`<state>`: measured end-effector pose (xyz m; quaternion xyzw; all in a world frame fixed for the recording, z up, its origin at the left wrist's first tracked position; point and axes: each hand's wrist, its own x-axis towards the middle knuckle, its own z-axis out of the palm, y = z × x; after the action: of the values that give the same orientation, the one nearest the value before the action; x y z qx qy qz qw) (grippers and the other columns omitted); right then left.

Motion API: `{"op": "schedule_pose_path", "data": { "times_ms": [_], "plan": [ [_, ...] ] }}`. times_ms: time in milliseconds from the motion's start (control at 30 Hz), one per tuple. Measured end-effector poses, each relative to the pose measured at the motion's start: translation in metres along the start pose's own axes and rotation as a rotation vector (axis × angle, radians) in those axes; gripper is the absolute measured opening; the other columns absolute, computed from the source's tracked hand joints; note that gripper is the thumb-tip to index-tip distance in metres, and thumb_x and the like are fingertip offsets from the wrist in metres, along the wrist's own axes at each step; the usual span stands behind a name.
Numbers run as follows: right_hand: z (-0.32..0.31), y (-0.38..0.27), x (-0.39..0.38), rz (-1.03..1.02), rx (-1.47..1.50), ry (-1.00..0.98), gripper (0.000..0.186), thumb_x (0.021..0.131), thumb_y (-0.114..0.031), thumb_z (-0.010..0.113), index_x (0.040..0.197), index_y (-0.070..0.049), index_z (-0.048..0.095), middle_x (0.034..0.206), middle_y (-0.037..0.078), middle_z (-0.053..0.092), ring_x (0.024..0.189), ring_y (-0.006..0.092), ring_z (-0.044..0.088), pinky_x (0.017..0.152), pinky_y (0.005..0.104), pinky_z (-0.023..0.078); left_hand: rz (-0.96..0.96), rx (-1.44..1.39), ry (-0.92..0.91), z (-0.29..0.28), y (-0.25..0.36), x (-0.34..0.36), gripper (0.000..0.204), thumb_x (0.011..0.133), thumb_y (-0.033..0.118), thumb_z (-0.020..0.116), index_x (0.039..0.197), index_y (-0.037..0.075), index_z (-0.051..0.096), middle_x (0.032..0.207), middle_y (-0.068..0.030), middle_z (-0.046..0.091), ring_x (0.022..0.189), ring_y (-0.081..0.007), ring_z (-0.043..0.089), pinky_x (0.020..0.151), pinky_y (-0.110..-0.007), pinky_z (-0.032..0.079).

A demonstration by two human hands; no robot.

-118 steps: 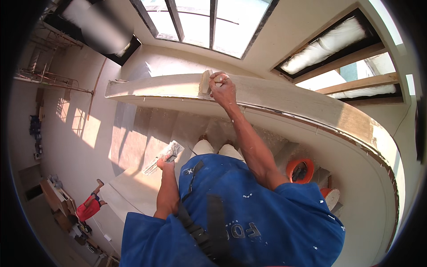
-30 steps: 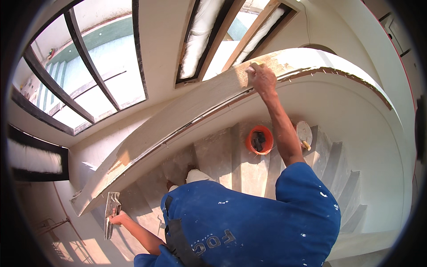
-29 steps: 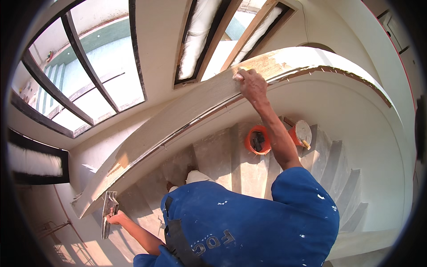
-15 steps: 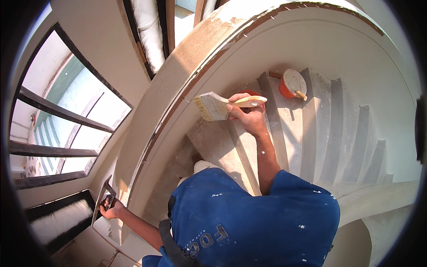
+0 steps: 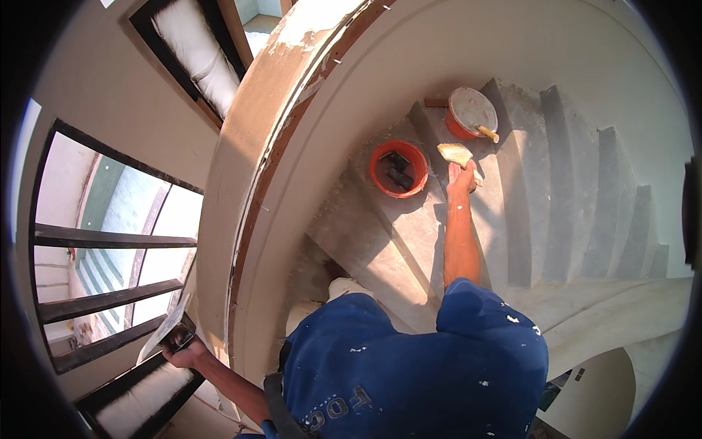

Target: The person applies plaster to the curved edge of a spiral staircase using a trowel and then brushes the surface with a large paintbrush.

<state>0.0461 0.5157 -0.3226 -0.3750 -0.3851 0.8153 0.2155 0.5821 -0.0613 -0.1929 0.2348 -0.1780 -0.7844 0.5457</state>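
Head view, only one: right hand (image 5: pixel 462 178) closed round the handle of a wide flat paintbrush with pale yellowish bristles (image 5: pixel 455 154), bristle end pointing up-left, out over the grey concrete stairs (image 5: pixel 468 230); brush overlaps neither bucket in view, sits between them, height above the steps can't be told. Left hand (image 5: pixel 184 350) out at the left, fingers curled round the dark grip of a flat pale-bladed plastering trowel (image 5: pixel 162 333), blade seen nearly edge-on, any load on it not visible. Curved plastered parapet (image 5: pixel 252 113) runs between window side and stairs; neither tool seems to be on its top. Progress, judged from the surface: looks partway, top is tan-brown in the sun and greyer in shade lower down, ragged white coating at the far end stops at a broken edge, reddish-brown strip (image 5: pixel 281 154) along the inner side still exposed with small white pegs sticking out; so coverage uneven, far stretch and that edge likely left, though wet or dry can't be told. Containers: open round orange bucket (image 5: pixel 376 179) holds several dark blocky objects, kind unclear; second orange bucket (image 5: pixel 459 127), farther up the steps, has a whitish round top, lid or contents unclear, with a short yellowish wooden handle (image 5: pixel 488 134) at its rim
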Motion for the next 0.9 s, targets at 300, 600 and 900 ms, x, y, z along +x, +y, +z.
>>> {"op": "schedule_pose_path", "data": {
  "times_ms": [300,600,900],
  "plan": [
    [0.011,0.022,0.009,0.131,0.078,-0.129,0.054,0.095,-0.03,0.058,0.141,-0.007,0.041,0.133,0.024,0.049,0.119,0.0338,0.056,0.101,0.0409,0.05,-0.047,-0.025,-0.031,0.063,-0.062,0.001,0.018,0.087,0.017,0.054,0.071,0.01,0.048,0.062,0.0003,0.042,0.05,-0.0132,0.041,0.066,-0.033,0.051],
    [-0.045,0.156,-0.005,0.449,-0.136,0.02,0.05,0.097,-0.037,0.056,0.13,0.0,0.051,0.121,0.021,0.057,0.114,0.0314,0.058,0.097,0.0412,0.052,-0.111,0.072,0.017,0.098,-0.085,0.009,0.02,0.088,0.019,0.052,0.071,0.012,0.044,0.063,0.0022,0.04,0.049,-0.0112,0.04,0.052,-0.027,0.043],
    [-0.029,0.176,0.01,0.522,-0.417,-0.18,0.079,0.089,-0.051,0.067,0.144,-0.003,0.037,0.143,0.024,0.043,0.13,0.0409,0.045,0.106,0.0527,0.041,-0.087,0.131,0.069,0.144,-0.094,0.019,0.019,0.089,0.024,0.053,0.074,0.012,0.049,0.063,0.0013,0.043,0.048,-0.0099,0.041,0.045,-0.023,0.039]
  ]
}}
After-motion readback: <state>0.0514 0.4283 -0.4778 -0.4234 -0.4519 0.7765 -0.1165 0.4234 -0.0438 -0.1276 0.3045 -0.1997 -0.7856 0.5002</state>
